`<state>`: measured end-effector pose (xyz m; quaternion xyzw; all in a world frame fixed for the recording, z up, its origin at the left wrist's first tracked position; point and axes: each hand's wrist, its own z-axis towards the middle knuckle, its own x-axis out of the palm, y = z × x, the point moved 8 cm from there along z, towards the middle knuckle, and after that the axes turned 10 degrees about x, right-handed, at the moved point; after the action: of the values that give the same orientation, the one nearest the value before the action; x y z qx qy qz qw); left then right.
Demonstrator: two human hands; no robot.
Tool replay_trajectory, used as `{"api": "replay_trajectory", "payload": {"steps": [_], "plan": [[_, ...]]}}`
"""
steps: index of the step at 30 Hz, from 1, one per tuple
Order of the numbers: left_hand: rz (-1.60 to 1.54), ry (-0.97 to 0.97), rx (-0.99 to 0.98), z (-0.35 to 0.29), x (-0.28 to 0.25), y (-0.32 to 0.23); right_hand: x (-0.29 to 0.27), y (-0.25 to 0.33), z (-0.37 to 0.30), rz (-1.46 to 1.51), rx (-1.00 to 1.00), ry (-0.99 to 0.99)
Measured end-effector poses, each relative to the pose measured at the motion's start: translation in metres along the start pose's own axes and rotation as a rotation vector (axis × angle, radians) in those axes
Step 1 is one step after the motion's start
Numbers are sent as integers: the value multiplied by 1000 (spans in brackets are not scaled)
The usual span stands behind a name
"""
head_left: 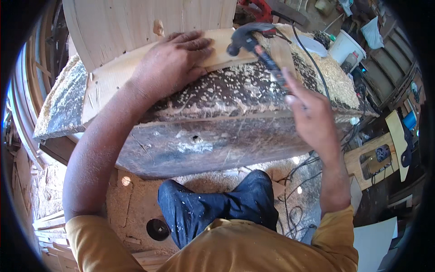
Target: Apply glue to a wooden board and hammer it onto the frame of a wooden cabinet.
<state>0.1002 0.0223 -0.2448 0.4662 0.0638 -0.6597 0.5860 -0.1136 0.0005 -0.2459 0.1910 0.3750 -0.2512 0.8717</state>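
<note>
My left hand [181, 56] lies on a pale curved wooden board [106, 86], its fingers extended together across the surface and pointing right. In my right hand [312, 113] is a claw hammer [272, 65] with a black and orange handle. The forefinger stretches along that handle. The dark hammer head is over the right part of the board, to the right of my left hand; whether it touches the wood cannot be seen. Behind the curved board stands a wide wooden panel [122, 31] with a knot near its lower edge.
A thick, worn wooden bench [181, 140] littered with chips and sawdust carries the work. A black cable [312, 54] crosses its right side. A white bucket [346, 47] stands at the back right. Wood strips [50, 226] lie at lower left, and a cut-out board [371, 161] at right.
</note>
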Motion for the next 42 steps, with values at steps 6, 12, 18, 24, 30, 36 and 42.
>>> {"api": "replay_trajectory", "payload": {"steps": [6,12,18,24,30,36,42], "plan": [[12,-17,23,1,-2,-4,-5,-23,-5,174,134,-90],[-11,29,23,1,-4,-8,-2,-71,13,889,509,89],[-51,84,23,-38,-38,-11,15,-100,81,1337,428,217],[296,-224,-515,-146,-107,13,91,-90,130,1228,455,332],[-242,-385,-1077,-219,-57,36,108,-69,128,1193,525,272],[47,-327,-1000,-209,-66,40,104,-64,130,1080,446,255],[212,-171,-1026,-223,-58,54,104,-58,131,961,443,252]]}}
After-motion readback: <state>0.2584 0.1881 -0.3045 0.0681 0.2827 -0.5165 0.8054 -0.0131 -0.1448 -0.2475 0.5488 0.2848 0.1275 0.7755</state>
